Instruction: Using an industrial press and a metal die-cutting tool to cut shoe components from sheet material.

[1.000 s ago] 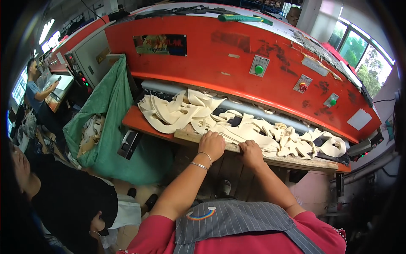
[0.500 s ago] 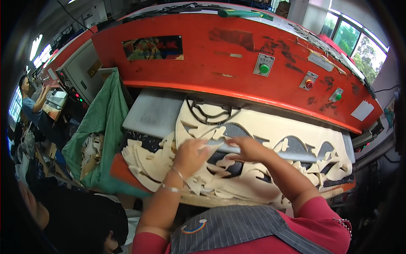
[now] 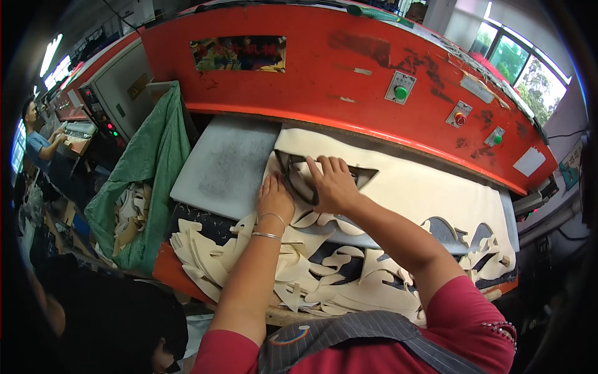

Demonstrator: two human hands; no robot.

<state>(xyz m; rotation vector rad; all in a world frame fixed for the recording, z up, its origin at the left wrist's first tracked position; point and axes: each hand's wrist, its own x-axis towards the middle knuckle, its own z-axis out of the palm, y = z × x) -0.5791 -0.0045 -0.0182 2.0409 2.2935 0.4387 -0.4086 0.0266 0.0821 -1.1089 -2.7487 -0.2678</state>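
Note:
A black metal cutting die (image 3: 293, 176), made of curved strips, stands on a cream sheet (image 3: 430, 184). My right hand (image 3: 335, 186) reaches over the die and has its fingers wrapped on it, covering its middle. Just left of the die, my left hand (image 3: 274, 198) lies over the sheet's left edge with its fingers stretched out. Below my hands, cut cream offcuts (image 3: 293, 271) with curved outlines lie in a loose heap along the near edge. Curved gaps in the sheet's near side show the grey cutting board (image 3: 227, 165) underneath.
A red press beam (image 3: 311, 81) spans the far side, carrying a green button (image 3: 400, 93) and a red knob (image 3: 460, 118). At left hangs a green sack (image 3: 146, 168) holding scraps. One person (image 3: 40, 140) works farther left; another in black (image 3: 112, 311) is close at lower left.
Both hands have left the loose offcuts and moved farther out. My right hand has taken hold of the cutting die, which is now nearer to me and turned.

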